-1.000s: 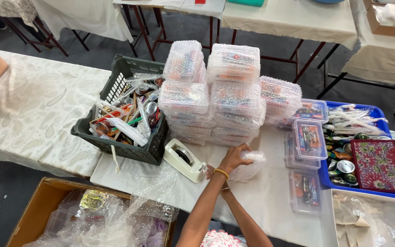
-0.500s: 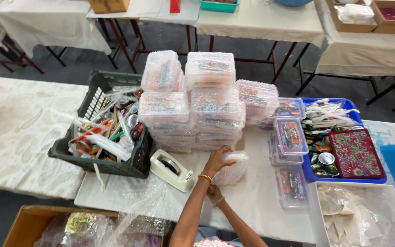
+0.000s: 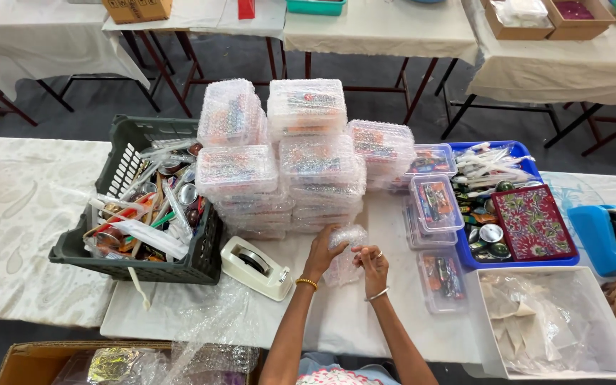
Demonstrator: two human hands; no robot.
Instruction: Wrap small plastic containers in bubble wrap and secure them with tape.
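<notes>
Both hands [image 3: 347,257] grasping small bubble-wrapped clear plastic box [image 3: 345,251], wrap unsealed. Stack of wrapped boxes [image 3: 301,153] beyond fingers done; unwrapped clear boxes [image 3: 436,235] right remain.

Both forearms are bare, with no sleeves showing. The left hand [image 3: 320,251] wears 1 gold bangle at the wrist. The right hand [image 3: 373,264] wears 1 thin silver bangle and a finger ring.

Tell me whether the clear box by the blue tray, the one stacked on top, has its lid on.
Lid on: the clear box shows a flat lid, with colourful items visible beneath it.
</notes>
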